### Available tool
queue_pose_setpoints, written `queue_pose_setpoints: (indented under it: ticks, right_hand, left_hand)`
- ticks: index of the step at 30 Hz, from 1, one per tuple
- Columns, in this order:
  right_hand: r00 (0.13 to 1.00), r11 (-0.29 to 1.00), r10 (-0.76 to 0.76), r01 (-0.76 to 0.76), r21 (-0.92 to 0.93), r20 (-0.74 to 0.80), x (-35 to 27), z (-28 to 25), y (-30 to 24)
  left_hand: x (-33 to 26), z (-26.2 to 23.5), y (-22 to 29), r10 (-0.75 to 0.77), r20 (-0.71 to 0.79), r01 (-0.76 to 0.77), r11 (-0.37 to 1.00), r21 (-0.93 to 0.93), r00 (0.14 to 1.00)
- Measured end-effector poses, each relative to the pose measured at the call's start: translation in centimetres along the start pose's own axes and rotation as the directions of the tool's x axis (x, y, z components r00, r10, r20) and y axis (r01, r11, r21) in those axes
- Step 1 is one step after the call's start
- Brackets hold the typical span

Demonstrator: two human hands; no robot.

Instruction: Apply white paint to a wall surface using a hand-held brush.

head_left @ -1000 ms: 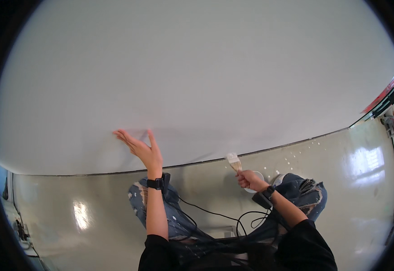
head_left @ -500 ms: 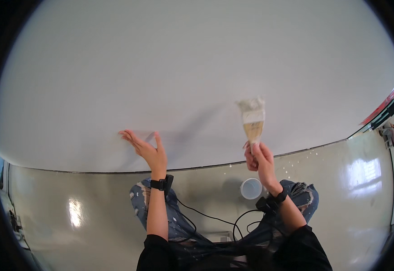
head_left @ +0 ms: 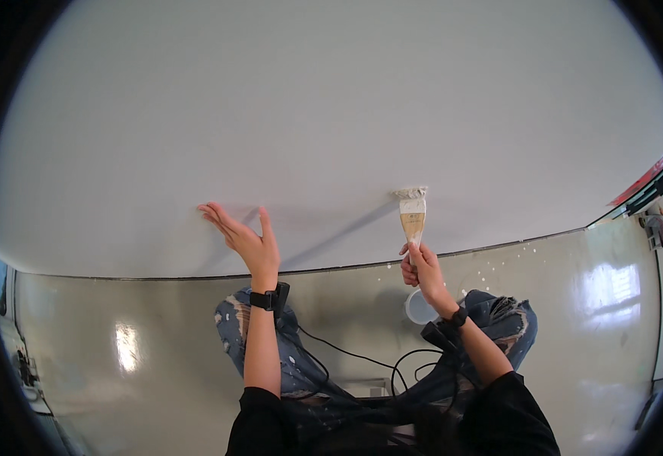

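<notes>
Closed around the handle of a flat paintbrush (head_left: 413, 218), my right hand (head_left: 421, 272) holds it upright near the foot of the white wall (head_left: 331, 114). White paint covers the bristles, and their tips appear to press against the wall. My left hand (head_left: 249, 242) is open, fingers stretched and thumb apart, with its fingertips resting at or very close to the wall. Below my right hand stands a white tub (head_left: 420, 307), partly covered by my wrist; its contents are hidden.
White paint spots (head_left: 491, 267) dot the glossy floor (head_left: 142, 403) along the wall's dark bottom edge. Black cables (head_left: 354, 356) run across my lap between my wrists. At the far right a person (head_left: 656, 226) sits near the wall's end.
The brush has moved down and slightly left, and its bristles now look spread against the wall. My right hand shifted left with it, covering more of the tub. My left hand stays open.
</notes>
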State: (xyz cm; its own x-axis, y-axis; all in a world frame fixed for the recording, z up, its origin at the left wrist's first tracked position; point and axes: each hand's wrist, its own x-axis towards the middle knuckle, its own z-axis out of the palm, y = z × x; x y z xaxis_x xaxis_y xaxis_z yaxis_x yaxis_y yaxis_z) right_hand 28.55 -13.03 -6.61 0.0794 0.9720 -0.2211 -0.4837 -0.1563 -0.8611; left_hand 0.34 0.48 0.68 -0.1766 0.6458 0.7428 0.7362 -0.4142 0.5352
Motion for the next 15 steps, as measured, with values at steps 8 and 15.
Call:
queue_pose_setpoints:
  ticks: [8,15]
  right_hand:
    - [0.996,0.998,0.059,-0.061,-0.025,-0.067,1.3,-1.4,5.6]
    - [0.935,0.939,0.337,-0.342,-0.033,-0.108,1.8,-3.0,8.1]
  left_hand:
    - [0.0,0.0,-0.3,-0.004,0.009,0.004,1.0,0.025,1.0]
    - [0.1,0.5,-0.5,-0.015,0.006,0.015,1.0,-0.01,1.0]
